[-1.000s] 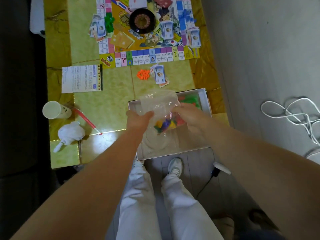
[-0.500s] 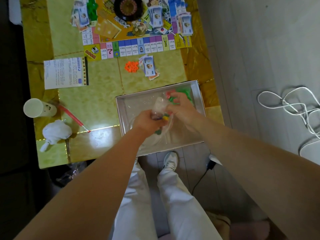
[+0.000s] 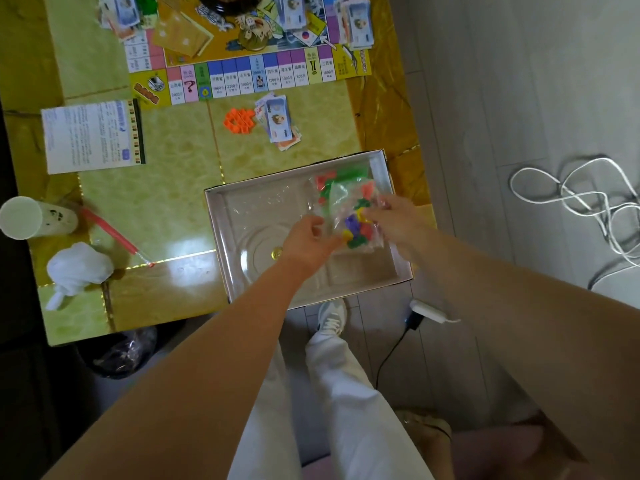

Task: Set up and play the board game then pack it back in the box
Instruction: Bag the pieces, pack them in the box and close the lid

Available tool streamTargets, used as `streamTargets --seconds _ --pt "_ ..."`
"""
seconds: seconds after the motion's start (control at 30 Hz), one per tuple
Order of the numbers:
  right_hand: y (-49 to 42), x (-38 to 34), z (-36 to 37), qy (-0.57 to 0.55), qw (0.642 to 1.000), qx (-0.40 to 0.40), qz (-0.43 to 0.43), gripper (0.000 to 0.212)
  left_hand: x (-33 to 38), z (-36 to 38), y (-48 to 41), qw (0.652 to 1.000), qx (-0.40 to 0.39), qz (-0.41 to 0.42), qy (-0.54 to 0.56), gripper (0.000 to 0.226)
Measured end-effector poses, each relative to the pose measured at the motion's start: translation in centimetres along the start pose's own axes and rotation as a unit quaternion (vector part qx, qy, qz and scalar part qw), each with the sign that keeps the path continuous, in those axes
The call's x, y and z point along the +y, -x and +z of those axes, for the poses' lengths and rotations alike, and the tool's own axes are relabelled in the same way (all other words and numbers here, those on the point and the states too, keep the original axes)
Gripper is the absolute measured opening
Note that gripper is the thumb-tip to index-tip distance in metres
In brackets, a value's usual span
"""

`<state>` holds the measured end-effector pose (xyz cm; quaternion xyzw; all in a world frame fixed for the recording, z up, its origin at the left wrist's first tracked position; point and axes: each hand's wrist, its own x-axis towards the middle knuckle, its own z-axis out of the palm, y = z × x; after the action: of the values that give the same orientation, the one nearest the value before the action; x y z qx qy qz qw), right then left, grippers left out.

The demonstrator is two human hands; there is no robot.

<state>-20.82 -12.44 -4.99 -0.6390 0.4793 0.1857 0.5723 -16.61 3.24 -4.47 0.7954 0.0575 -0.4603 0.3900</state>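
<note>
Here: left hand (image 3: 307, 241), right hand (image 3: 393, 221) each pinch one bag (image 3: 353, 221) over one box (image 3: 213, 233); second bag (image 3: 326, 183) beneath.

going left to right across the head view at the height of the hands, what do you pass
paper cup → red straw → left hand → bag of pieces → right hand → white cable on the floor

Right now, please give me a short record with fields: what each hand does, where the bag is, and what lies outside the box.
Left hand: pinches the left edge of the bag of coloured pieces
Right hand: holds the bag's right side
Bag position: over the open box, right part
Outside box: orange pieces, paper money, board
</note>
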Motion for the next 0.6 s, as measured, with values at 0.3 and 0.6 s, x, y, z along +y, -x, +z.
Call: streamTargets --seconds 0.3,0.6 --pt "-6.0 -2.2 -0.5 0.133 0.981 0.125 -0.062 0.036 1.9 0.6 -4.7 0.896 0.047 0.244 -0.368 0.067" --pt "-4.7 -0.6 0.9 0.360 0.858 0.127 -0.343 0.037 1.3 0.9 -6.1 0.846 0.002 0.204 -0.493 0.076"
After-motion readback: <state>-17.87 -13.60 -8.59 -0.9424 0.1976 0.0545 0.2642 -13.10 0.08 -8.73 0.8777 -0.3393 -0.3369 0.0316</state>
